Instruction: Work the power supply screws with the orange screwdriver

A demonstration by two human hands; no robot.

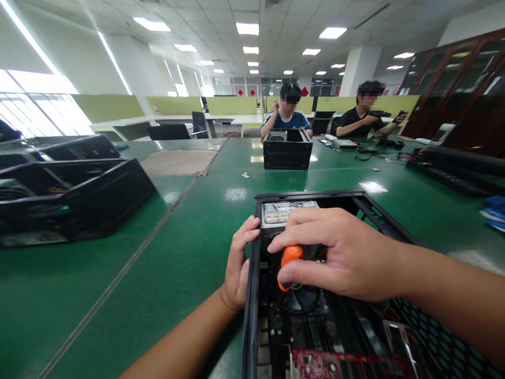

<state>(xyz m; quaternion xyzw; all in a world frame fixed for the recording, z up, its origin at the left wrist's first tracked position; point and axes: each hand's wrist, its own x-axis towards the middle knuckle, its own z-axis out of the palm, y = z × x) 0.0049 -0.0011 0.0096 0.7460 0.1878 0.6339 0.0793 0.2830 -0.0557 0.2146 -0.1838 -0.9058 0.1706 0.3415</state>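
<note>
An open black computer case [252, 295] lies on the green table in front of me, with a fan, boards and a red card inside. My left hand [238, 266] grips the case's left wall, fingers curled over its top edge. My right hand [339, 252] is closed round a screwdriver with an orange handle [290, 256], held upright over the fan inside the case. The screwdriver's tip is hidden by my fingers.
Another black case [287, 149] stands farther back in the middle of the table [189, 252]. Larger black cases [71, 195] lie at the left. Two seated people work at the far end, with cables and small parts near them. Blue items [495, 210] lie at the right edge.
</note>
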